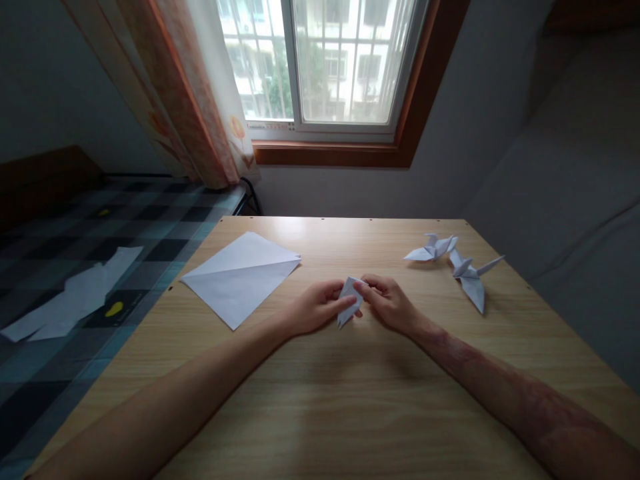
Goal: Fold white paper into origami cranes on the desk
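Note:
A small piece of folded white paper is held between both hands above the middle of the table. My left hand pinches it from the left, thumb lying across its front and fingers behind. From the right, my right hand grips its upper right edge between thumb and fingers. The folded paper is a narrow diamond, and its lower tip splits into two points. Left of my hands lies a white paper sheet with a crease across it. To the right rest two white paper cranes, close together.
The wooden table stands below a barred window. At the left is a bed with a checked cover, where white paper scraps lie. A curtain hangs beside the window.

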A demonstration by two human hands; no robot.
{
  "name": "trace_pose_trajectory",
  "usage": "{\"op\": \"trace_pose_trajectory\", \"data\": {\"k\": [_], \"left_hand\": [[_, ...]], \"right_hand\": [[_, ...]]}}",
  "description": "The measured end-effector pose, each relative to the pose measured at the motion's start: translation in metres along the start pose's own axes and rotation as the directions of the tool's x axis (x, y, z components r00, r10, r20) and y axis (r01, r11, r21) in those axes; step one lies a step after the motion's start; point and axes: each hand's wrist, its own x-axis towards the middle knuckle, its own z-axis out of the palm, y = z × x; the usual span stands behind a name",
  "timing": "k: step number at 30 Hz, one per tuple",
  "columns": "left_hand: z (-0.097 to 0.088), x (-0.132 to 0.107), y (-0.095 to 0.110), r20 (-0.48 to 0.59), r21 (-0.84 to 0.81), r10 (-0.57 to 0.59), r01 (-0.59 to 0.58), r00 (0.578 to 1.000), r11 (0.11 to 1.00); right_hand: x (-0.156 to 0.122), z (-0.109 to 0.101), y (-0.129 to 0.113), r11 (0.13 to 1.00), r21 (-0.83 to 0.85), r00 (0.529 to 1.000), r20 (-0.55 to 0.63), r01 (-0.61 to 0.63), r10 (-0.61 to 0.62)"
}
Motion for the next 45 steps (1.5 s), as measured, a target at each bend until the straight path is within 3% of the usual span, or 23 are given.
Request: {"op": "trace_pose_trajectory", "data": {"k": [3, 7, 10, 17, 26, 37, 45], "left_hand": [[0.000, -0.001, 0.000, 0.020, -0.005, -0.001, 0.001, 1.000, 1.000], [-0.003, -0.003, 0.001, 0.059, 0.084, -0.008, 0.003, 0.998, 0.996], [-0.005, -0.003, 0.004, 0.082, 0.109, -0.034, 0.025, 0.996, 0.994], [0.001, -0.001, 0.006, 0.015, 0.008, -0.069, 0.069, 0.997, 0.998], [-0.004, -0.001, 0.002, 0.041, 0.053, -0.022, 0.020, 0.999, 0.998], [-0.004, 0.000, 0.001, -0.098, 0.120, 0.009, 0.003, 0.995, 0.993], [-0.005, 0.003, -0.004, -0.199, -0.033, -0.014, 0.007, 0.980, 0.999]], "right_hand": [[0.000, 0.000, 0.002, 1.000, -0.009, 0.997, -0.071, 0.001, -0.002], [0.001, 0.001, 0.005, 0.997, 0.075, 1.000, -0.020, -0.020, 0.022], [0.001, 0.001, 0.005, 0.999, 0.044, 1.000, -0.010, -0.020, 0.021], [0.002, 0.000, 0.006, 1.000, 0.022, 0.990, -0.140, -0.011, 0.014], [0.001, 0.003, 0.016, 0.980, 0.181, 0.991, -0.087, -0.083, 0.100], [0.005, 0.003, 0.016, 0.971, 0.229, 0.979, -0.175, -0.063, 0.105], [0.007, 0.002, 0.017, 0.973, 0.225, 0.966, -0.237, -0.045, 0.100]]}}
